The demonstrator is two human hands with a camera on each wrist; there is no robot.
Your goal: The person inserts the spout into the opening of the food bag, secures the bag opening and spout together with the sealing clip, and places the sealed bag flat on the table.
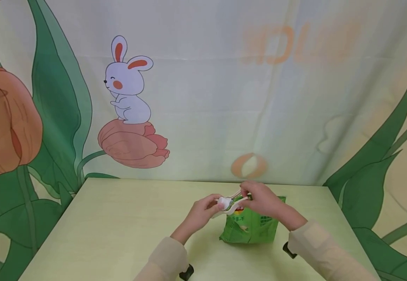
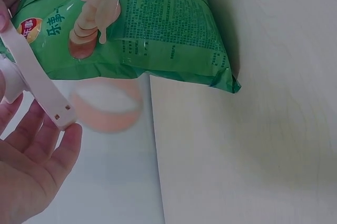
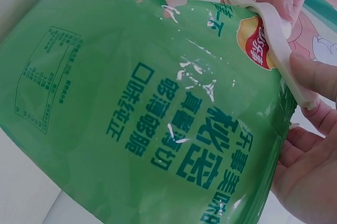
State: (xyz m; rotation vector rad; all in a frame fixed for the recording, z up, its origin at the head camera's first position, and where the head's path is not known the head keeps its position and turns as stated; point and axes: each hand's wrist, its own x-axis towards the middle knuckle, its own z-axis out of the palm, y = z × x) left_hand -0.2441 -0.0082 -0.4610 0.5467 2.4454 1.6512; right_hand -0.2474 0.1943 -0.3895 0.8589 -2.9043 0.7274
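Noted a tulip-and-rabbit printed backdrop (image 1: 203,97) behind the pale table (image 1: 126,234). Found the green Lay's potato-chip bag (image 1: 256,228) upright on the table's right half, toward the far edge. Observed the left hand (image 1: 201,212) pinching the left end of the white bag clip (image 3: 281,45), beside the round white cap (image 1: 224,201). Observed the right hand (image 1: 263,200) pinching the clip's right end, across the bag's top.

Chip bag (image 3: 105,66): thin plastic film, v. glossy, crinkly w/ glints
Clip (image 2: 37,77) I'm holding: smooth plastic, semi-matt AFAICT
My sleeves (image 1: 169,253): matt cloth
Tabletop (image 1: 119,226): smooth, low sheen, faint wood-type grain
Backdrop (image 1: 203,86): cloth, mostly matt, lightly creased, I'd say
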